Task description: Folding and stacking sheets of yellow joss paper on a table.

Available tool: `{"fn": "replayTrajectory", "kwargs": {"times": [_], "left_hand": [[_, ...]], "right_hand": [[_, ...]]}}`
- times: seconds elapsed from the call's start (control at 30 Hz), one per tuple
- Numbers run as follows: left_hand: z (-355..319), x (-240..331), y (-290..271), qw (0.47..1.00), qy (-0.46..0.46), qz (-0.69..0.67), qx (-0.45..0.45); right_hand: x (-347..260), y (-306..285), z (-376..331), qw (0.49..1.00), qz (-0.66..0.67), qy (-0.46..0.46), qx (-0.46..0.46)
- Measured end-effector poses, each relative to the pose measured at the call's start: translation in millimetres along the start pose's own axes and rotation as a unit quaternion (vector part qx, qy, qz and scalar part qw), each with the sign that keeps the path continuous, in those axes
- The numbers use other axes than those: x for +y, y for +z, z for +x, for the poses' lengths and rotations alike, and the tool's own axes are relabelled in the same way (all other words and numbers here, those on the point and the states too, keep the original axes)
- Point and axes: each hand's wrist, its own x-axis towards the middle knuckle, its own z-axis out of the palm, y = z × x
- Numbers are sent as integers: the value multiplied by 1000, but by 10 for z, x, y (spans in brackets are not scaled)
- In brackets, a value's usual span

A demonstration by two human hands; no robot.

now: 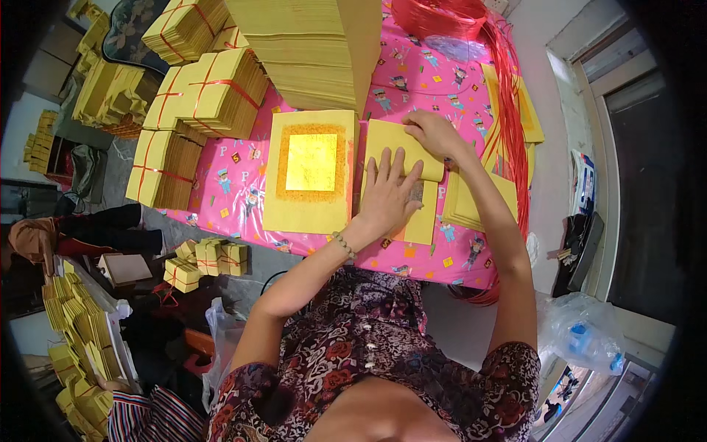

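My left hand [391,189] lies flat with spread fingers on yellow paper [383,136] that is folded over on itself, its loose flap curling up at the right. My right hand [436,137] is at the far edge of that paper, its fingers bent and closed on it. Part of a darker patch shows under the left palm; the rest is hidden. Just left lies a stack of yellow sheets [276,188], its top sheet bearing a shiny gold square [311,162] with an orange border. To the right, several yellow sheets [486,199] lie partly under my right forearm.
A pink patterned cloth [243,214] covers the table. A tall yellow paper stack [302,55] rises behind, with red-tied bundles [221,88] at the left. Red strands [508,132] hang along the right side from a red basket [442,16]. More bundles [213,258] stand on the floor.
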Motion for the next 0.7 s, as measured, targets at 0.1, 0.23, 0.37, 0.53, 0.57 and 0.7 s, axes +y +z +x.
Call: {"fn": "replayTrajectory", "kwargs": {"times": [0.1, 0.23, 0.37, 0.53, 0.57, 0.7], "left_hand": [[12, -4, 3, 1000, 2, -3, 8], [44, -18, 26, 1000, 1, -6, 14], [41, -12, 24, 1000, 1, -1, 7], [19, -26, 39, 1000, 5, 3, 9], [18, -27, 36, 1000, 4, 3, 5], [17, -23, 52, 1000, 2, -1, 17]], "right_hand": [[-3, -2, 6, 999, -30, -40, -2], [7, -43, 55, 999, -10, -42, -6], [64, 18, 76, 998, 42, -52, -6], [70, 39, 95, 997, 53, -46, -22], [73, 35, 99, 997, 51, -51, -24], [63, 89, 131, 992, 114, -57, 2]]}}
